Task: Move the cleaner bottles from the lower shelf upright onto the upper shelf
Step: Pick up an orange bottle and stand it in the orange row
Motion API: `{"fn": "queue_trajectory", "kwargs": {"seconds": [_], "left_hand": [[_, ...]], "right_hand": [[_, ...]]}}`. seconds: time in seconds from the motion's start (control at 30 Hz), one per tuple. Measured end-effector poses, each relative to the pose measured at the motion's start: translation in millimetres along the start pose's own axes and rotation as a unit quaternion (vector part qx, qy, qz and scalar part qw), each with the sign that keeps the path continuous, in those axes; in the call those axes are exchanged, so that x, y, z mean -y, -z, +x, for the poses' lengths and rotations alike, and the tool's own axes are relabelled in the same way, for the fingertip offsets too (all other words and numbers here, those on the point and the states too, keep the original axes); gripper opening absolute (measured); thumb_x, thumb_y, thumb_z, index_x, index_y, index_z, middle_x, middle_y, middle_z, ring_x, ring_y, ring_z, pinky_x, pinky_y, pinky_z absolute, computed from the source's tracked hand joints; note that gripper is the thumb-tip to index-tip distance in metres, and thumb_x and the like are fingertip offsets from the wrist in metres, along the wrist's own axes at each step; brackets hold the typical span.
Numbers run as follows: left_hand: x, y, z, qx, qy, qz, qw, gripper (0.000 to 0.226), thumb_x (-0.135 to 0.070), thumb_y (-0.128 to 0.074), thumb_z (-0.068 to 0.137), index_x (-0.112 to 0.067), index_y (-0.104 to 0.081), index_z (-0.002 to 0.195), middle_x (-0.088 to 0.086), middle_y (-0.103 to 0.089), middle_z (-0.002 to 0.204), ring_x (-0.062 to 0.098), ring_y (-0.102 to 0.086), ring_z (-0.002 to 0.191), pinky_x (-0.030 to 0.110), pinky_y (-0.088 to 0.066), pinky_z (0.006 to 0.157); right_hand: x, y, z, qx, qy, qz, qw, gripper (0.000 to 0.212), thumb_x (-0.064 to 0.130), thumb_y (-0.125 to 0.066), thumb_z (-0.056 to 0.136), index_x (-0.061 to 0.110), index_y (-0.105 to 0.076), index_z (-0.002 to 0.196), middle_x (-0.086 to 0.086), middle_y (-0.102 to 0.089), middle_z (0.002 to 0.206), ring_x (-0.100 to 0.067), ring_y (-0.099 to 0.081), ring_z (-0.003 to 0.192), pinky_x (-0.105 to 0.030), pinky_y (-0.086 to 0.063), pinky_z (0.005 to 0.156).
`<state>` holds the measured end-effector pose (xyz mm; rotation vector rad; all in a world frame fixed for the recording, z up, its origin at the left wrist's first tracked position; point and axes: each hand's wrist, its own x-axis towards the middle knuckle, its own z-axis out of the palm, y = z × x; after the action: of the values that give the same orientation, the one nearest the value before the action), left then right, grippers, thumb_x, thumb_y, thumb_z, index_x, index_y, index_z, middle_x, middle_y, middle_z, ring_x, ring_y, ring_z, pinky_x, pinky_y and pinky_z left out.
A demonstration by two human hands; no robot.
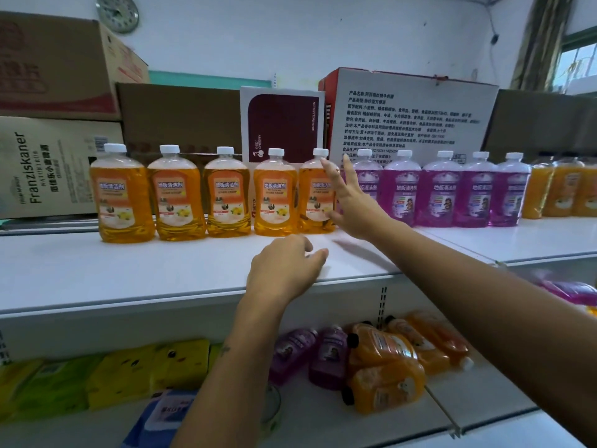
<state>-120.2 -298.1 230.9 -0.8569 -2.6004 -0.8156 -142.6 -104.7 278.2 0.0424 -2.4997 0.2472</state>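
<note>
While both hands (350,202) (286,266) grip nothing, glossy orange plastic bottles (316,195) stand upright on the smooth upper shelf (129,270).

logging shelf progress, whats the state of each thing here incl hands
orange bottles: five upright in a row on upper shelf
purple bottles: five upright, right of the orange row
upper shelf: front part bare
lower bottles: orange and purple, lying on their sides on lower shelf
left hand: resting on upper shelf, holds nothing
right hand: fingers spread, by the fifth orange bottle, holds nothing
</note>
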Motion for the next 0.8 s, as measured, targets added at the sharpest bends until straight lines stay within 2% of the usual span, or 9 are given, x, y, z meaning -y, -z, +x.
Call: {"fn": "queue_trajectory", "kwargs": {"seconds": [0.07, 0.17, 0.3, 0.4, 0.5, 0.57, 0.63, 0.73, 0.8], "left_hand": [[-2, 3, -2, 0.001, -0.006, -0.016, 1.000, 0.043, -0.055, -0.047, 0.096, -0.025, -0.067, 0.118, -0.006, -0.068, 0.120, 0.016, -0.061, 0.108, 0.039, -0.049, 0.088], [-7, 6, -13, -0.046, -0.044, -0.040, 0.997, 0.039, -0.048, -0.048, 0.099, -0.023, -0.066, 0.123, -0.005, -0.066, 0.126, 0.016, -0.059, 0.115, 0.039, -0.048, 0.095], [-24, -8, -46, -0.160, -0.160, -0.191, 0.955, 0.031, -0.027, -0.054, 0.100, -0.016, -0.063, 0.128, -0.002, -0.064, 0.128, 0.009, -0.056, 0.119, 0.030, -0.048, 0.097], [-37, -38, -82, -0.186, -0.207, -0.293, 0.915, 0.031, -0.019, -0.054, 0.098, -0.016, -0.060, 0.129, -0.007, -0.059, 0.131, 0.000, -0.050, 0.126, 0.015, -0.039, 0.103], [-32, -80, -110, -0.171, -0.174, -0.323, 0.914, 0.040, -0.016, -0.055, 0.095, -0.019, -0.054, 0.135, -0.006, -0.047, 0.143, 0.005, -0.039, 0.138, 0.015, -0.030, 0.111], [-22, -109, -125, -0.158, -0.120, -0.326, 0.924, 0.041, -0.019, -0.055, 0.097, -0.034, -0.051, 0.135, -0.010, -0.042, 0.144, 0.002, -0.036, 0.138, 0.009, -0.027, 0.109], [-8, -139, -138, -0.118, -0.049, -0.337, 0.933, 0.042, -0.023, -0.056, 0.099, -0.051, -0.046, 0.128, -0.015, -0.043, 0.139, -0.003, -0.038, 0.133, 0.006, -0.029, 0.104], [10, -185, -151, -0.049, 0.037, -0.340, 0.939, 0.045, -0.020, -0.061, 0.096, -0.051, -0.046, 0.125, -0.021, -0.049, 0.130, -0.003, -0.044, 0.124, 0.022, -0.037, 0.105], [15, -210, -155, -0.032, 0.043, -0.313, 0.948, 0.050, -0.011, -0.062, 0.094, -0.051, -0.046, 0.119, -0.025, -0.048, 0.123, -0.002, -0.045, 0.118, 0.022, -0.039, 0.101]], "right_hand": [[5, 9, -23, 0.027, -0.014, 0.035, 0.999, 0.096, 0.015, -0.066, 0.092, 0.042, 0.001, 0.155, -0.005, 0.017, 0.165, -0.033, -0.046, 0.135, -0.041, -0.043, 0.108], [14, 27, -69, 0.045, 0.007, 0.061, 0.997, 0.080, 0.026, -0.064, 0.094, 0.035, -0.014, 0.156, -0.001, -0.004, 0.165, -0.024, -0.022, 0.149, -0.030, -0.022, 0.111], [22, 38, -139, -0.016, 0.051, -0.024, 0.998, 0.056, 0.031, -0.059, 0.096, 0.025, -0.039, 0.148, 0.000, -0.030, 0.157, -0.018, -0.029, 0.144, -0.032, -0.028, 0.114], [16, 31, -194, -0.103, 0.048, 0.019, 0.993, 0.042, 0.017, -0.060, 0.095, 0.015, -0.053, 0.137, -0.004, -0.043, 0.148, -0.018, -0.037, 0.139, -0.026, -0.028, 0.115], [-7, 8, -246, -0.215, 0.028, 0.077, 0.973, 0.030, -0.003, -0.062, 0.089, 0.007, -0.066, 0.117, -0.006, -0.058, 0.132, -0.020, -0.051, 0.129, -0.032, -0.041, 0.108], [-25, -15, -277, -0.240, -0.023, 0.109, 0.964, 0.026, -0.005, -0.062, 0.088, 0.007, -0.068, 0.110, -0.004, -0.062, 0.122, -0.019, -0.057, 0.121, -0.037, -0.048, 0.101], [-39, -42, -303, -0.232, -0.100, 0.136, 0.958, 0.026, -0.004, -0.063, 0.090, 0.010, -0.067, 0.112, -0.002, -0.062, 0.119, -0.015, -0.057, 0.119, -0.040, -0.050, 0.099], [-54, -85, -330, -0.179, -0.184, 0.156, 0.954, 0.035, -0.003, -0.069, 0.086, 0.014, -0.065, 0.116, 0.001, -0.060, 0.123, -0.013, -0.055, 0.120, -0.040, -0.048, 0.099], [-62, -111, -341, -0.147, -0.202, 0.150, 0.957, 0.043, -0.004, -0.072, 0.083, 0.015, -0.063, 0.120, 0.002, -0.057, 0.128, -0.015, -0.053, 0.122, -0.039, -0.047, 0.103]]}}
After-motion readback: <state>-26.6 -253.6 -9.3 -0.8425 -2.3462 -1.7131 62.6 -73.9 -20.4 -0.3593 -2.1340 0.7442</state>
